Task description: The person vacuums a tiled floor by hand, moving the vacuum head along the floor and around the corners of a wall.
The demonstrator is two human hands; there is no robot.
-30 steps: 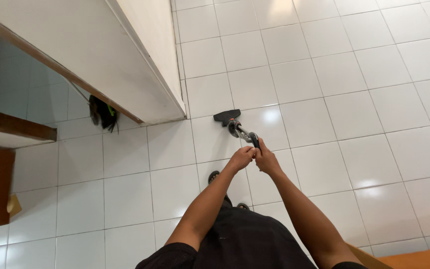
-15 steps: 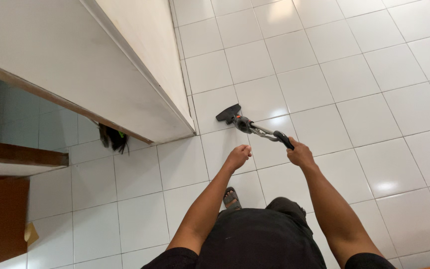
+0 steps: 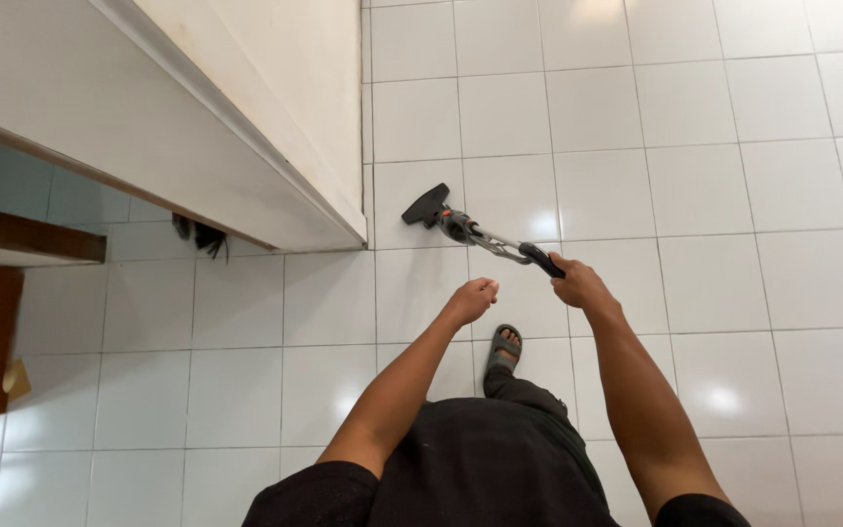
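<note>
A person in a short-sleeved black cotton top [image 3: 480, 459] and dark trousers [image 3: 524, 395], arms bare below the sleeves, one foot in a grey open-toed strap sandal [image 3: 504, 344].

— How many cleaning tools are out on the floor?
— One: a single vacuum wand [image 3: 485, 238] with one black floor nozzle [image 3: 426, 206] at its end and one black grip.
— And hands?
— Two. One right hand [image 3: 582, 287] closed around that grip, one left hand [image 3: 470, 299] loosely curled with nothing in it.
— Feet?
— Just one foot in view, in one grey sandal [image 3: 503, 346].
— Anything else to count?
— One white cabinet [image 3: 246, 127], one dark bundle [image 3: 202, 234] under its edge, one brown wooden shelf edge [image 3: 26, 239] — and white floor tiles [image 3: 714, 283], too many to count exactly.
</note>
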